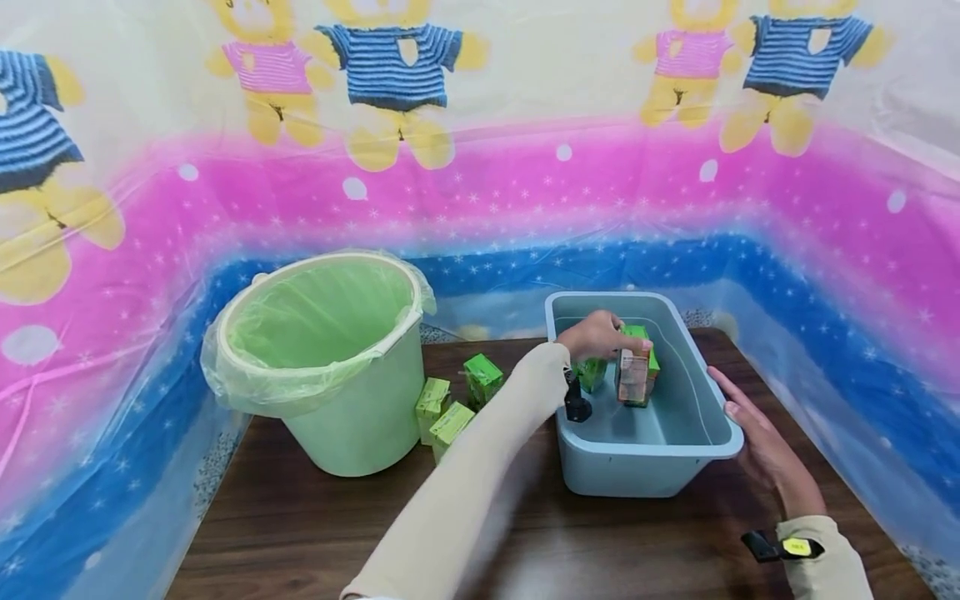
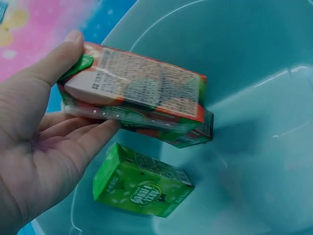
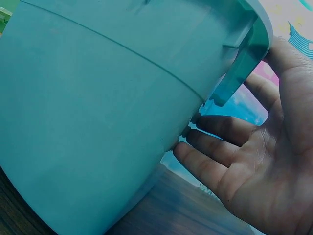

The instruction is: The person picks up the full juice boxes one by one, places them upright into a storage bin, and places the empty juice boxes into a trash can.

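The small juice cartons with orange and green print [image 2: 142, 98] are in the left hand [image 1: 596, 333], two of them stacked flat together. The thumb presses on top and the fingers [image 2: 73, 134] curl under them, so the hand pinches both cartons at one end. They hang inside the blue-grey plastic tub [image 1: 708, 396], above its floor.

One more little green carton with a grape picture [image 2: 142, 188] lies on its side at the bottom of the tub, just under the held cartons. It touches nothing but the tub floor.

The right hand [image 1: 757, 433] is spread flat, with straight fingers. It rests against the outside wall of the tub, on the right side, just under the rim. The wrist view shows the fingertips [image 3: 195, 156] touching the tub wall.

The tub stands on the dark brown wooden worktop [image 1: 300, 533]. To the left of it stands a pale green round plastic bucket [image 1: 360, 425] with a thin green bag [image 1: 247, 383] lining it and folded over the rim. From the head view the bucket shows only the bag inside.

Between the bucket and the tub, three small green cartons [image 1: 453, 400] stand close together on the worktop, next to the bucket's side.

A plastic sheet with teddy bears [image 1: 390, 58], pink and blue bands, hangs around the worktop.
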`<state>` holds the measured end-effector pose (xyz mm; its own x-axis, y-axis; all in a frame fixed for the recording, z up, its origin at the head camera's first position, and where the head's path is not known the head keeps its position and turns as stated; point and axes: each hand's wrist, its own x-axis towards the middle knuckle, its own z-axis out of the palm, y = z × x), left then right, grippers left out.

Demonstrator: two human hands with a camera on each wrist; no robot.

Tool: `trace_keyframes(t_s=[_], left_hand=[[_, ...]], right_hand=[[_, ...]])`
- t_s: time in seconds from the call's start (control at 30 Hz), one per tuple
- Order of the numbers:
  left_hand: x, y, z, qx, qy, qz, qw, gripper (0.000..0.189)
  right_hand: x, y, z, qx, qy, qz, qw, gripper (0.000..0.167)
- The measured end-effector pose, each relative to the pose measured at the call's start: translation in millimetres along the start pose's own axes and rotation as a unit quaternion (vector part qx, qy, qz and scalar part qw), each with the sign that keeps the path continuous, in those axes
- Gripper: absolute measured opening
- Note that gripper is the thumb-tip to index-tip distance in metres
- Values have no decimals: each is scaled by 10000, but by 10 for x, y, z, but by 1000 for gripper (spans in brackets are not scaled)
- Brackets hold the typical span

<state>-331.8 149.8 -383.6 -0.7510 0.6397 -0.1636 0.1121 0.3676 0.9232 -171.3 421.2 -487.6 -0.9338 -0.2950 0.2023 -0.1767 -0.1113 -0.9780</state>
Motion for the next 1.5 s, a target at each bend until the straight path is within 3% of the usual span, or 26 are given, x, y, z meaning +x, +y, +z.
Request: trace_keyframes(t_s=[0.1,0.2,0.33,0.63,0.73,0.8,0.93,1.07,1.13,1.27,1.5], left_hand=[[46,-14,40,-29,-75,-170,9998,51],[80,-51,71,293,-358,-167,9988,60],[91,-104,95,957,-609,-235,9933,61],[157,-240,63,1825,-1021,-288,9775,53],[162,-291,36,2054,-830,-349,9745,51],[143,-306,37,2033,-549,-391,9768,40],[106,-282,93,1549,-12,-620,9860,48],[150,-278,183,840,248,-1001,9911,36],[178,-278,217,579,353,-1133,9912,40],[222,-263,228,440,431,-1016,9929,39],[255,-304,227,1006,179,-1014,9896,42]], right_hand=[[6,8,3,67,-90,-46,9999,55],[17,6,7,47,-65,-61,9999,55],[36,1,16,-22,-28,-37,10000,55],[18,11,15,38,-175,-37,9998,56],[25,22,32,-51,-161,22,9999,56],[22,25,41,-91,-128,11,9999,56],[7,20,33,-117,-36,-55,9999,56],[10,0,39,-220,45,-28,9997,56],[15,-22,40,-209,40,-26,9998,56],[36,-65,36,-146,63,-82,9998,56],[-5,-38,71,-250,89,57,9996,56]])
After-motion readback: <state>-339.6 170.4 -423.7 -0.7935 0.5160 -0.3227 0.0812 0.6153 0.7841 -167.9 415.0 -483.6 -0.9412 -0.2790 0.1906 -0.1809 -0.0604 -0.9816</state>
